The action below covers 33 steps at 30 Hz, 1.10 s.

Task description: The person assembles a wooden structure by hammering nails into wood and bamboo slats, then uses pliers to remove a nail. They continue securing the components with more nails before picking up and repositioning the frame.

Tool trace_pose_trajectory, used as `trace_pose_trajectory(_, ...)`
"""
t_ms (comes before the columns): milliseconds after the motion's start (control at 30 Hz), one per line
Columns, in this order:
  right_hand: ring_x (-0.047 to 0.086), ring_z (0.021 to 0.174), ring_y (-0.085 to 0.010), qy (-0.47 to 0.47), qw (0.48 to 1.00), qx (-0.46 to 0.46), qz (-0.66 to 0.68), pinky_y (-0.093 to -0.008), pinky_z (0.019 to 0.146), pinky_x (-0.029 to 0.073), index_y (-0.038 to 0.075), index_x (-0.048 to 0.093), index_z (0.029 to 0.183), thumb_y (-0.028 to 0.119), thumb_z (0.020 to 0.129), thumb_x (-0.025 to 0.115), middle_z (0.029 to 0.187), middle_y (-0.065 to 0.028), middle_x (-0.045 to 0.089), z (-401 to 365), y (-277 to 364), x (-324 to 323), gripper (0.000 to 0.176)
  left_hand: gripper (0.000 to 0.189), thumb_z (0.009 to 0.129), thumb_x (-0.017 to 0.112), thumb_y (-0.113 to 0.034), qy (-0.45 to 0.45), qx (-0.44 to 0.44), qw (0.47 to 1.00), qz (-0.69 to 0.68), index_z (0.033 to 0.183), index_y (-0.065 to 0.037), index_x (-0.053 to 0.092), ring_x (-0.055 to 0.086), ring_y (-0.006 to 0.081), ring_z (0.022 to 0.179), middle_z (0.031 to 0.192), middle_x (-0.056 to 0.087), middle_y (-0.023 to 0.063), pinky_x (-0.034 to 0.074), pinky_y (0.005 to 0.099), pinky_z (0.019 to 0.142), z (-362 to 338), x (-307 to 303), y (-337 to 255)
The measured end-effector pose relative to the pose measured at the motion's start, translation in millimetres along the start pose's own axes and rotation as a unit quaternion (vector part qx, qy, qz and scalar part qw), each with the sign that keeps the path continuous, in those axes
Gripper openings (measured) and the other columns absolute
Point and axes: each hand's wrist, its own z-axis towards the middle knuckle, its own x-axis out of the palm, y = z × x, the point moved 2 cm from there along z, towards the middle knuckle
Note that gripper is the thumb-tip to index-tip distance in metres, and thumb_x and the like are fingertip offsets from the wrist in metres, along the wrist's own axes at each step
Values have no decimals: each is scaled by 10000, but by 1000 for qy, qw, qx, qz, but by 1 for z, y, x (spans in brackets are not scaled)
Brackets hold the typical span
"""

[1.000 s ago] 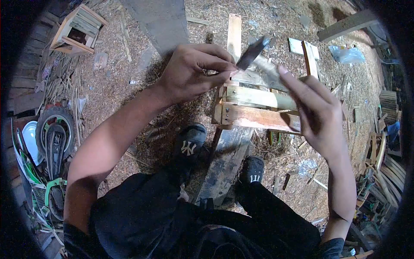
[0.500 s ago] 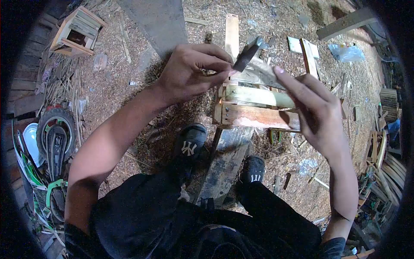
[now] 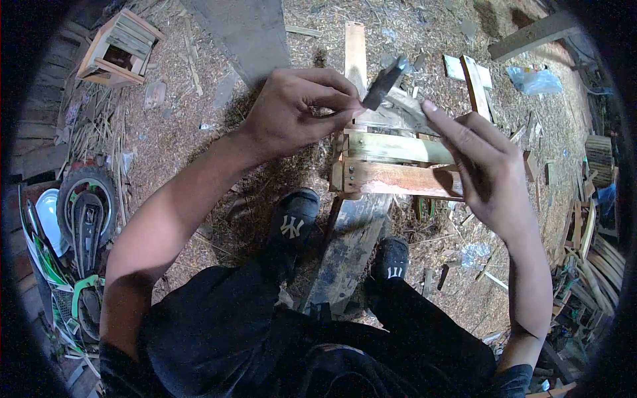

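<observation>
My right hand [image 3: 483,159] grips a hammer by its pale handle [image 3: 410,106]. The dark metal hammer head [image 3: 386,83] is right beside the fingertips of my left hand [image 3: 308,109]. Thumb and forefinger of that hand are pinched together; whatever they hold is too small to make out. Beneath both hands is a small wooden frame of slats [image 3: 405,179], with dark nail or screw heads at its left end. The frame lies across a worn, paint-stained plank [image 3: 348,249] between my feet.
Wood shavings cover the ground [image 3: 199,159]. A wooden box [image 3: 123,50] stands at the upper left, above a small green bike [image 3: 83,225]. Scrap wood [image 3: 594,262] is piled at the right. A clear plastic bag [image 3: 533,81] and a loose board [image 3: 475,86] lie upper right.
The hammer head has shifted very slightly beside my left fingertips. Both hands and the wooden frame stay almost where they were.
</observation>
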Motion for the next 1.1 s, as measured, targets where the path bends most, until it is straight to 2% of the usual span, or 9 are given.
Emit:
trace_pose_trajectory(167, 641, 845, -214, -114, 984, 125, 59, -335, 768, 503, 0, 677, 1238, 88, 875, 743, 976, -135, 657, -1, -25, -5, 379, 133, 845, 794, -52, -16, -13, 1000, -3, 977, -41, 790, 711, 177, 959, 1019, 742, 83, 580, 296, 845, -2, 4, 1)
trace_pose_trajectory(267, 630, 806, -174, -138, 942, 302, 42, -332, 767, 500, -74, 687, 1102, 288, 889, 787, 887, -137, 691, -15, -81, 2, 432, 147, 841, 799, -59, -35, -58, 997, -30, 986, -37, 790, 708, 173, 949, 1018, 740, 79, 579, 296, 837, -4, 10, 1)
trace_pose_trajectory(533, 603, 759, -110, -149, 897, 407, 92, -272, 713, 483, -39, 707, 1043, 381, 938, 727, 856, -48, 690, -37, -139, -2, 434, 162, 866, 787, -80, -48, -77, 995, -35, 1016, -20, 783, 697, 167, 953, 1035, 736, 91, 570, 290, 826, -4, 12, -4)
trace_pose_trajectory(600, 635, 733, -109, -57, 817, 539, 197, -254, 651, 493, -51, 693, 1088, 396, 943, 718, 856, -73, 700, -46, -140, 6, 470, 160, 876, 774, -64, -34, -83, 995, -48, 1029, -17, 780, 696, 167, 960, 1048, 731, 95, 575, 288, 836, -4, 10, -1)
trace_pose_trajectory(633, 582, 548, -78, -129, 777, 527, 318, -233, 475, 435, -18, 683, 1028, 381, 947, 715, 746, -39, 665, -51, -142, 21, 409, 160, 876, 774, -64, -32, -82, 995, -47, 1029, -17, 780, 696, 167, 960, 1048, 731, 95, 575, 288, 836, -4, 10, 2)
trace_pose_trajectory(733, 441, 392, -51, -92, 758, 525, 375, -231, 361, 326, 33, 664, 929, 364, 948, 714, 617, 30, 571, -62, -124, 8, 336, 165, 880, 760, -42, -24, -77, 996, -46, 1043, -17, 777, 695, 166, 980, 1068, 726, 95, 579, 283, 856, 1, 12, 6)
trace_pose_trajectory(767, 310, 322, -46, -125, 756, 534, 359, -243, 312, 204, 68, 636, 871, 361, 945, 718, 548, 73, 484, -66, -125, 13, 314, 167, 883, 754, -34, -18, -77, 995, -61, 1047, -18, 777, 695, 164, 988, 1075, 724, 95, 580, 280, 864, 3, 13, 6)
trace_pose_trajectory(1033, 404, 432, -25, -155, 737, 545, 368, -221, 389, 248, 11, 678, 996, 330, 954, 716, 633, 46, 558, -89, -101, 9, 324, 119, 865, 784, -84, -21, -25, 997, -76, 983, -67, 796, 718, 125, 907, 1025, 745, 67, 618, 258, 795, 21, 19, 16)
trace_pose_trajectory(1100, 431, 508, -19, -245, 806, 482, 240, -219, 446, 292, -19, 682, 1103, 342, 969, 706, 678, 41, 575, -90, -110, 9, 386, 106, 871, 780, -90, -19, -3, 998, -61, 974, -71, 795, 719, 122, 905, 1017, 745, 64, 619, 255, 792, 24, 20, 15)
